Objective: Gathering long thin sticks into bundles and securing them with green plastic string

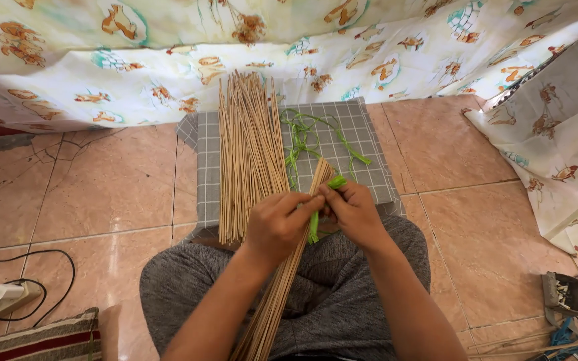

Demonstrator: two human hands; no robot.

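My left hand (277, 224) is closed around a small bundle of thin sticks (282, 287), my grip clenched near its upper end. The bundle's long axis runs from my lap up and slightly to the right, its cut tips pointing away from me toward the checked cloth (362, 134). My right hand (352, 210) pinches a green strip (336, 182) against the bundle just below those tips; the strip's other end hangs beneath my left fingers.

Just beside the bundle, to its left, a larger pile of loose sticks (249, 147) lies on the cloth, pointing away from me toward the patterned sheet (168, 60). More green strips (312, 137) lie tangled on the cloth beyond my hands. A power strip (1, 297) with a black cable sits on the tiled floor (102, 194) far to my left, well apart.
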